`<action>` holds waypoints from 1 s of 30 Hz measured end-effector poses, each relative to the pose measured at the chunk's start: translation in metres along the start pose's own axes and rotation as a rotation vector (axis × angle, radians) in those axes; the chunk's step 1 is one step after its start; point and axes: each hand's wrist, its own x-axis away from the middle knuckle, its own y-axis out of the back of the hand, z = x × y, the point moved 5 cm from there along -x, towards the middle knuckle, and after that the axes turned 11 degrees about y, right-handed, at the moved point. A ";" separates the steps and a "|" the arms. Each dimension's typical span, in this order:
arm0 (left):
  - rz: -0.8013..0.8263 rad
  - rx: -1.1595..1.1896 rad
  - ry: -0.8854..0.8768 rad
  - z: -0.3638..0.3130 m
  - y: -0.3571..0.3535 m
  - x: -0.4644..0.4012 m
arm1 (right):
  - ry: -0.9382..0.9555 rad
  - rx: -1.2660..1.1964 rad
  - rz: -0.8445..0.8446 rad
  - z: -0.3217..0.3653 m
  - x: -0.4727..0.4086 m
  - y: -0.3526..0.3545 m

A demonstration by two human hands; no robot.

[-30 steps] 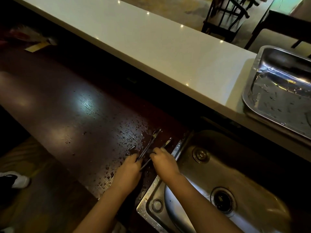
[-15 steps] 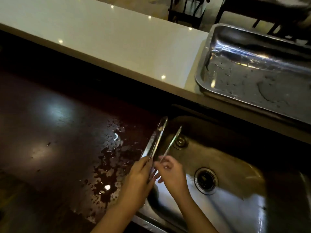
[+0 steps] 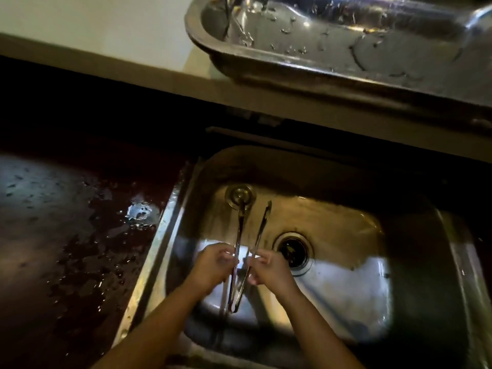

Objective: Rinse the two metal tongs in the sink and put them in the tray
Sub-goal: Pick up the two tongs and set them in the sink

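We've got both hands over the sink [image 3: 415,235]; left hand [image 3: 213,265] pinches one tong [image 3: 238,243], right hand [image 3: 269,267] the other tong [image 3: 259,233]; tray [image 3: 202,35] sits behind the sink.

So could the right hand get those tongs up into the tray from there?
Probably yes. The right hand grips one pair of tongs over the sink, and nothing stands between it and the tray on the ledge above, which looks bare except for water drops.

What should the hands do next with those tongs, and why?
Probably rinse them under water first. Both hands, left hand and right hand, hold the tongs over the sink, no running water shows, and the tray has no tongs yet.
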 end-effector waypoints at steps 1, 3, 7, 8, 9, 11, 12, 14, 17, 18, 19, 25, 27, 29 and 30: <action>0.002 0.002 0.037 0.006 -0.005 -0.008 | -0.029 -0.008 -0.025 -0.008 -0.005 0.001; -0.017 -0.023 0.077 0.014 -0.014 -0.023 | -0.077 -0.030 -0.076 -0.021 -0.012 0.002; -0.052 -0.168 0.089 0.018 -0.030 -0.042 | -0.119 -0.006 -0.147 -0.041 -0.023 0.002; -0.056 -0.186 0.091 0.019 -0.033 -0.045 | -0.122 0.031 -0.148 -0.044 -0.025 0.001; -0.059 -0.188 0.094 0.020 -0.035 -0.047 | -0.128 0.061 -0.152 -0.047 -0.027 0.001; -0.063 -0.188 0.094 0.023 -0.038 -0.049 | -0.150 0.084 -0.169 -0.053 -0.029 0.002; -0.064 -0.191 0.097 0.024 -0.040 -0.050 | -0.160 0.091 -0.181 -0.056 -0.030 0.002; -0.069 -0.191 0.110 0.028 -0.042 -0.050 | -0.165 0.110 -0.207 -0.062 -0.030 0.002; -0.059 -0.162 0.131 0.031 -0.046 -0.051 | -0.148 0.183 -0.248 -0.066 -0.031 0.003; -0.069 -0.167 0.125 0.031 -0.047 -0.051 | -0.143 0.194 -0.260 -0.066 -0.031 0.003; -0.091 -0.189 0.116 0.031 -0.047 -0.051 | -0.141 0.198 -0.263 -0.067 -0.032 0.004; -0.120 -0.390 0.086 0.019 -0.046 -0.044 | -0.065 0.324 -0.176 -0.056 -0.031 0.010; -0.129 -0.550 0.011 0.003 -0.045 -0.037 | -0.017 0.371 -0.141 -0.046 -0.024 0.020; -0.095 -0.725 -0.052 -0.013 -0.047 -0.024 | 0.023 0.443 -0.086 -0.033 -0.013 0.033; -0.060 -0.795 -0.071 -0.020 -0.050 -0.017 | 0.039 0.483 -0.066 -0.027 -0.005 0.040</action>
